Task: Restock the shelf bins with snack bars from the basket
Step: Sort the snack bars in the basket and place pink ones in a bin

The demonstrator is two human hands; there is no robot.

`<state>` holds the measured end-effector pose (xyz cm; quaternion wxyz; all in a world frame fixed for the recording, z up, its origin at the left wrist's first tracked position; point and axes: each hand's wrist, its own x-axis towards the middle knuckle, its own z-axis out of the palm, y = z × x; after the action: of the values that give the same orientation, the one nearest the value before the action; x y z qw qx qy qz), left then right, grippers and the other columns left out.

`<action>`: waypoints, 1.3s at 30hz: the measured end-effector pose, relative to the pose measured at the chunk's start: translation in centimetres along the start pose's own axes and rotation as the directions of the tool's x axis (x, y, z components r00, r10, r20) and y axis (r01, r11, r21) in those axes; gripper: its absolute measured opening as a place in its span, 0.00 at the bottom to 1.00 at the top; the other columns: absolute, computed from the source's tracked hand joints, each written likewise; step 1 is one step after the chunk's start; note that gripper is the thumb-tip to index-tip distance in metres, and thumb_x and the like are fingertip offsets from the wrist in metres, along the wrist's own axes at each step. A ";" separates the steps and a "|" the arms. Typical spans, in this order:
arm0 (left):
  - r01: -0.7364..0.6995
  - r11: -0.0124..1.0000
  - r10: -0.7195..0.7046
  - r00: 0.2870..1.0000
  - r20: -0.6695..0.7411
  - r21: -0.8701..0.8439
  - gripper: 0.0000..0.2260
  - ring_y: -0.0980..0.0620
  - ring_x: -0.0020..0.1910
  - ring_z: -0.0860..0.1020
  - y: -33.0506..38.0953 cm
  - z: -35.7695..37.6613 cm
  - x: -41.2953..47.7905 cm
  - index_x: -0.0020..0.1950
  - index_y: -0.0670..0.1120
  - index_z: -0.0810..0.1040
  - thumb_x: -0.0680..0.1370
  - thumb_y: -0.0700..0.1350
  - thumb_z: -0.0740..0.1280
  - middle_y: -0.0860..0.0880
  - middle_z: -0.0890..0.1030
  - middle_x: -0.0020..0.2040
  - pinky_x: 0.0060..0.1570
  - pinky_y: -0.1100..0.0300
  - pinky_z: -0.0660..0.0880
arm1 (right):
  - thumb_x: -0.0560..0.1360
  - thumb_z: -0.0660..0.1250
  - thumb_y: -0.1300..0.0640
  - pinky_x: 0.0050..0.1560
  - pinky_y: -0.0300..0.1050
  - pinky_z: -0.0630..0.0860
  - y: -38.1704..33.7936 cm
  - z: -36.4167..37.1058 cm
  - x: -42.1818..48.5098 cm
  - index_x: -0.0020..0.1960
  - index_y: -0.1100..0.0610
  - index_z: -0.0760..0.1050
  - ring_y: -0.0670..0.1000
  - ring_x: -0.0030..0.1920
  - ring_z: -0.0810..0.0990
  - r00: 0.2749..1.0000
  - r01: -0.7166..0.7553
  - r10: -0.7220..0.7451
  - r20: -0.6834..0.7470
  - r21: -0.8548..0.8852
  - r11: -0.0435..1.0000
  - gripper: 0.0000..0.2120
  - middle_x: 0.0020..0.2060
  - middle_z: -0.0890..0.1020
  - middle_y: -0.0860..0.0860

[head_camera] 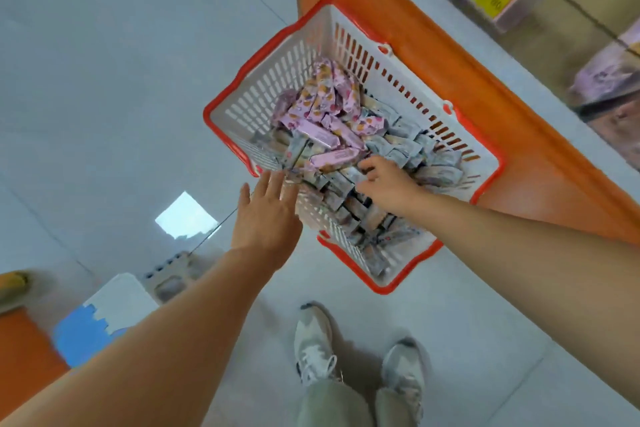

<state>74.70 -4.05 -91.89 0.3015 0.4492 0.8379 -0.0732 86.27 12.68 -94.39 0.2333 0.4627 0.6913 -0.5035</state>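
Head view:
- The basket (256, 94) sits on the floor (104, 80), pushed up against the orange foot of the shelf (450, 80).
- It is full of snack bars. The pink bars (322, 107) are piled at the far end. The grey bars (415, 149) fill the near end and the right side.
- The shelf bins (509, 10) are up at the top right, well apart from both hands. They look blurry.
- The left hand (266, 215) is over the near edge of the basket. Its fingers (277, 184) are straight and a little spread, and it holds nothing.
- The right hand (384, 180) is down in the basket on the grey bars. Its fingers (367, 165) are curled down onto the wrappers. I cannot tell if they have hold of a bar yet.
- The bars look small and light, so I think a hand could lift a few at once.
- The wrappers look shiny and smooth, so I think they could slip out of a loose hold.
- The bars lie loose and crossed over each other, so pulling one could drag others along.
- The best place to hold a bar is across its middle, thumb on one long side and fingers on the other. The thin crimped ends would bend and slide.
- A soft squeeze is enough, since a hard one could crush the bar inside.
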 end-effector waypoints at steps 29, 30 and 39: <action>0.062 0.998 -0.062 0.997 -0.056 0.009 0.26 0.45 0.78 0.41 -1.5 3.6 1.5 0.80 0.46 0.51 0.83 0.46 0.54 0.45 0.47 0.80 0.77 0.46 0.43 | 0.78 0.64 0.49 0.43 0.46 0.69 0.4 3.0 7.6 0.61 0.59 0.70 0.57 0.48 0.76 0.958 0.059 -0.132 -0.256 -0.272 0.960 0.17 0.53 0.78 0.57; 0.070 0.998 -0.070 0.997 -0.029 0.008 0.27 0.45 0.78 0.40 -1.5 3.4 1.5 0.80 0.46 0.50 0.82 0.46 0.54 0.45 0.46 0.80 0.77 0.47 0.43 | 0.78 0.63 0.49 0.44 0.47 0.69 0.3 2.4 6.8 0.59 0.57 0.71 0.55 0.47 0.74 0.962 0.084 -0.122 -0.246 -0.157 0.984 0.15 0.51 0.77 0.55; -0.030 0.959 -0.029 0.979 -0.202 -0.281 0.35 0.45 0.76 0.58 2.4 -3.3 -1.6 0.80 0.50 0.49 0.78 0.49 0.66 0.48 0.56 0.79 0.72 0.49 0.59 | 0.78 0.66 0.53 0.45 0.41 0.71 -2.0 -5.3 -2.5 0.54 0.57 0.77 0.47 0.37 0.77 0.975 0.189 -0.216 0.051 0.323 0.927 0.09 0.45 0.79 0.56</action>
<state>75.83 -2.42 -87.93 0.2753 0.4068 0.8660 0.0938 86.44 16.35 -89.44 0.1324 0.3982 0.6352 -0.6483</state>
